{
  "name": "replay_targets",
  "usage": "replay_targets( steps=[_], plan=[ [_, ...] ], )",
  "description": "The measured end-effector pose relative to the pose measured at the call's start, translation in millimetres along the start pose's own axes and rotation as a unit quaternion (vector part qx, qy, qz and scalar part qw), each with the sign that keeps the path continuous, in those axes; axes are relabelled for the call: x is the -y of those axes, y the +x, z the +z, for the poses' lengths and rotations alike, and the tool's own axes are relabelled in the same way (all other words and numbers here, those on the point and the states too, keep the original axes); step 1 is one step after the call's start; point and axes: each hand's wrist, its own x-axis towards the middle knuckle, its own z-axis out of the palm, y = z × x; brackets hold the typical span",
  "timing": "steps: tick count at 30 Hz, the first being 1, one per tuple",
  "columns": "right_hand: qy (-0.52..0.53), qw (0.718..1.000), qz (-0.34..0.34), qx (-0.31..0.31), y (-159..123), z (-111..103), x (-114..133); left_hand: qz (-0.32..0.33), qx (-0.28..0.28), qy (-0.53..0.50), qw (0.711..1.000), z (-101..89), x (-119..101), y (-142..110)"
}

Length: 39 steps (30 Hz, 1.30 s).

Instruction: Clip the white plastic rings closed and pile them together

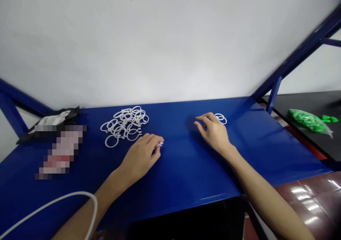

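Note:
A loose pile of several white plastic rings (125, 125) lies on the blue shelf (181, 169), left of centre. My left hand (142, 156) rests just right of the pile with its fingers curled round a small white ring piece at the fingertips. My right hand (213, 130) lies on the shelf further right, fingers loosely spread and bent, holding nothing. Two white rings (220, 118) lie flat just beyond its fingertips.
A black packet with a white label (52, 121) sits at the shelf's left end beside a blurred-out patch. A white cable (53, 201) arcs across the lower left. A bag of green pieces (309, 120) lies on a black surface to the right, past blue frame struts (274, 90).

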Motion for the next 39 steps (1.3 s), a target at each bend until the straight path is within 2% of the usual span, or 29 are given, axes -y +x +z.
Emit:
replay_targets(
  steps=[2, 5, 7, 11, 14, 22, 27, 33, 36, 38, 39],
  plan=[
    [0.148, 0.983, -0.096, 0.047, -9.9, 3.1, 17.8, 0.012, -0.001, -0.112, 0.994, 1.3, -8.5, -0.5],
    [0.311, 0.925, -0.174, 0.13, -23.2, 7.1, 40.9, -0.006, 0.003, -0.225, 0.974, 6.3, -17.8, -1.5],
    [0.358, 0.906, -0.169, 0.152, -27.8, 8.8, 49.3, -0.028, -0.009, -0.29, 0.957, 12.3, -19.5, -1.4],
    [0.405, 0.895, -0.082, 0.169, -28.2, 10.4, 51.3, -0.088, -0.058, -0.393, 0.913, 24.2, -16.7, 0.0],
    [0.419, 0.889, -0.056, 0.178, -28.0, 11.0, 50.6, -0.103, -0.066, -0.4, 0.908, 28.2, -15.2, 0.2],
    [0.383, 0.905, -0.143, 0.118, -34.2, 14.3, 52.2, -0.07, -0.094, -0.37, 0.922, 31.6, -21.2, -3.0],
    [0.328, 0.92, -0.193, 0.094, -38.8, 14.1, 50.5, -0.002, -0.152, -0.309, 0.939, 34.2, -26.0, -4.9],
    [0.271, 0.933, -0.22, 0.086, -37.6, 18.3, 49.4, 0.069, -0.167, -0.246, 0.952, 36.2, -20.3, 0.4],
    [0.252, 0.944, -0.195, 0.082, -28.9, 22.9, 45.1, 0.082, -0.159, -0.095, 0.979, 26.6, -7.2, 6.8],
    [0.204, 0.965, -0.155, 0.062, -20.0, 23.1, 36.9, 0.022, -0.152, 0.058, 0.986, 15.1, 5.1, 9.3],
    [0.166, 0.977, -0.129, 0.047, -14.9, 21.7, 30.7, -0.024, -0.141, 0.13, 0.981, 8.8, 11.6, 9.7]
  ],
)
